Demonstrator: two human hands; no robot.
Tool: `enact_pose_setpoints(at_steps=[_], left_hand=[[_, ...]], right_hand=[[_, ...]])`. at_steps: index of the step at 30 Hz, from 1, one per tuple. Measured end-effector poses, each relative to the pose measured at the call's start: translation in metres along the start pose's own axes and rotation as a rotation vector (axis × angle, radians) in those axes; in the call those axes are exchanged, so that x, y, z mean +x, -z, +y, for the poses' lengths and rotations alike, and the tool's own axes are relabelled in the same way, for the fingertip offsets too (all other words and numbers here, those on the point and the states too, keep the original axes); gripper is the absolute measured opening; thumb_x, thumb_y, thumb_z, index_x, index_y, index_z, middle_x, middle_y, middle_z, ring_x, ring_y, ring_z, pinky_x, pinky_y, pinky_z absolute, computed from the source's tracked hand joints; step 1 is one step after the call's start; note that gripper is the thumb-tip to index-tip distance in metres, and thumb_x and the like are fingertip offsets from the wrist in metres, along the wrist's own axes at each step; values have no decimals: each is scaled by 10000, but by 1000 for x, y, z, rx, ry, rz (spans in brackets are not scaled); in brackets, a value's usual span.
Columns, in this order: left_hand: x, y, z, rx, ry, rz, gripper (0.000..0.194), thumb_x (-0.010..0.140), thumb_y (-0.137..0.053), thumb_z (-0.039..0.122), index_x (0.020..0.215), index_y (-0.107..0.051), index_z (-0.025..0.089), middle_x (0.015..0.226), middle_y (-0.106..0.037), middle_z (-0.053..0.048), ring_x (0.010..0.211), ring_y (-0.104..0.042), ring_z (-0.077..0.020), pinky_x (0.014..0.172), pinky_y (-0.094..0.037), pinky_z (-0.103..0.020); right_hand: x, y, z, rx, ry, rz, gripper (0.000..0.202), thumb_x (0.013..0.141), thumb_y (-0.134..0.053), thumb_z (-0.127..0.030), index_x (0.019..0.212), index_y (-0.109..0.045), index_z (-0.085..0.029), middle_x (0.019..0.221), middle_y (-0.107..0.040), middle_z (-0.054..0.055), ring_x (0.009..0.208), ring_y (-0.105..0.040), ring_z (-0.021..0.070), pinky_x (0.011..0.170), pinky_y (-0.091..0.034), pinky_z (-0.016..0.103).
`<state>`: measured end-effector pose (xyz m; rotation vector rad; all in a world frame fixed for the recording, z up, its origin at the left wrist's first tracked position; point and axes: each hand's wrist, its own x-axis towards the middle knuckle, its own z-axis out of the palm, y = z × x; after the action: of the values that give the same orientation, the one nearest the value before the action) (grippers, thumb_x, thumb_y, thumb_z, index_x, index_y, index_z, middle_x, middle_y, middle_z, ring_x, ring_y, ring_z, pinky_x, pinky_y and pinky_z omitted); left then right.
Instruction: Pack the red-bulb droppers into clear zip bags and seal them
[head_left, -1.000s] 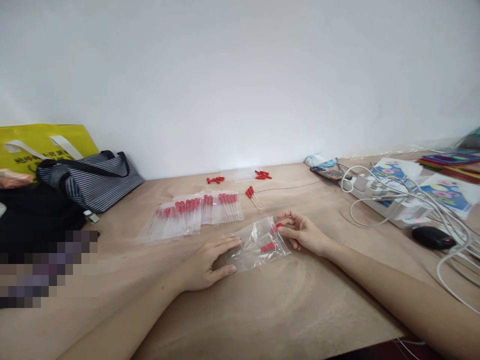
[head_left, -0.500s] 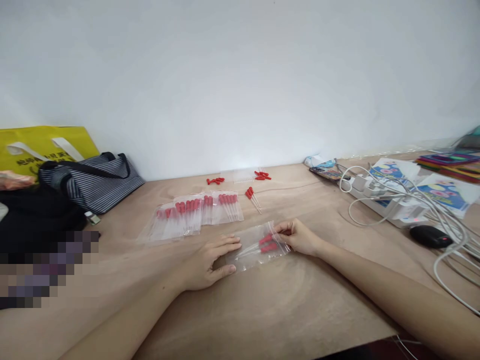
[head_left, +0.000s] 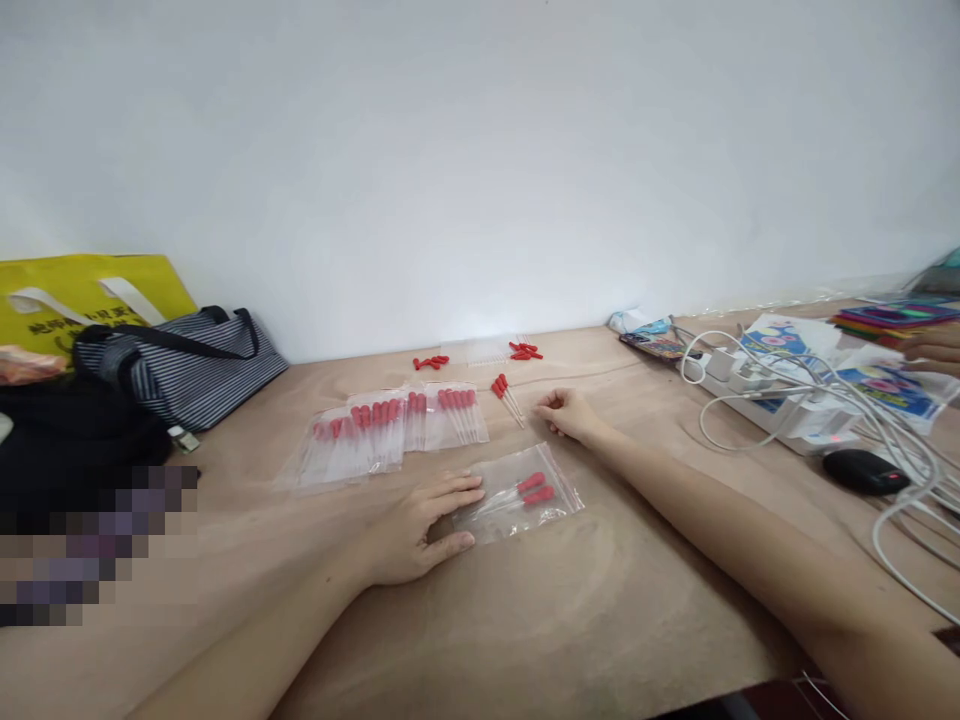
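My left hand [head_left: 427, 530] lies flat on the table with thumb and fingers spread, its fingertips on the left edge of a clear zip bag [head_left: 495, 525]. Inside that bag are two droppers [head_left: 536, 496] with red rubber bulbs, their bulbs toward the right. My right hand [head_left: 568, 414] is beyond the bag, loosely curled, its thumb and fingertips slightly apart and nothing visible in them. Just left of it lies a small group of loose droppers [head_left: 506, 396], not touched by it. Filled bags of red-bulbed droppers [head_left: 367, 430] overlap in a row beyond my left hand.
Near the wall lie red rubber bulbs [head_left: 431, 362] and more red bulbs [head_left: 526, 351] beside clear tubes. A power strip [head_left: 795, 420] with tangled cables and a black mouse [head_left: 866, 472] sit right. Another person's hand [head_left: 934, 348] shows there. A striped bag [head_left: 187, 365] stands left.
My right hand has let go of the zip bag's right end and moved away from me toward the loose droppers. My left hand stays put. Another person's hand has appeared at far right.
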<state>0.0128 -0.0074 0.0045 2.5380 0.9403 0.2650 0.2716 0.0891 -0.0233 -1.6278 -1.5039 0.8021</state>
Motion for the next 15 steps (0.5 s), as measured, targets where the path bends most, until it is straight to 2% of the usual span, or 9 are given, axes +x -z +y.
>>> enact_pose_setpoints(at_steps=[3, 6, 9, 15], left_hand=[[-1, 1, 1, -4, 8, -8, 442, 823, -461, 395, 1243, -397, 271, 1327, -378, -18, 1235, -313, -211, 1023, -274, -417], [-1, 2, 2, -7, 15, -19, 444, 825, -457, 399, 1244, -396, 268, 1329, -374, -18, 1236, -313, -205, 1028, -269, -409], [-1, 1, 1, -9, 6, -19, 445, 826, -453, 402, 1245, -393, 267, 1330, -374, -20, 1236, -313, -203, 1026, -272, -407], [-1, -1, -2, -16, -10, -4, 444, 823, -460, 402, 1242, -398, 269, 1327, -378, -23, 1232, -319, -208, 1022, -275, -410]], right_hand=[[16, -17, -10, -77, 23, 61, 162, 623, -634, -263, 687, -539, -148, 608, -580, -5, 479, -509, 77, 427, -361, 170], [20, -29, -19, -162, 54, 81, 157, 560, -667, -250, 616, -560, -149, 623, -603, 19, 578, -551, 118, 489, -368, 188], [15, -33, -21, -230, 74, 65, 113, 554, -662, -229, 589, -587, -150, 624, -620, 35, 617, -570, 143, 517, -370, 200], [8, -32, -18, -287, 98, 31, 92, 604, -640, -212, 660, -633, -138, 685, -653, 54, 626, -586, 139, 522, -376, 194]])
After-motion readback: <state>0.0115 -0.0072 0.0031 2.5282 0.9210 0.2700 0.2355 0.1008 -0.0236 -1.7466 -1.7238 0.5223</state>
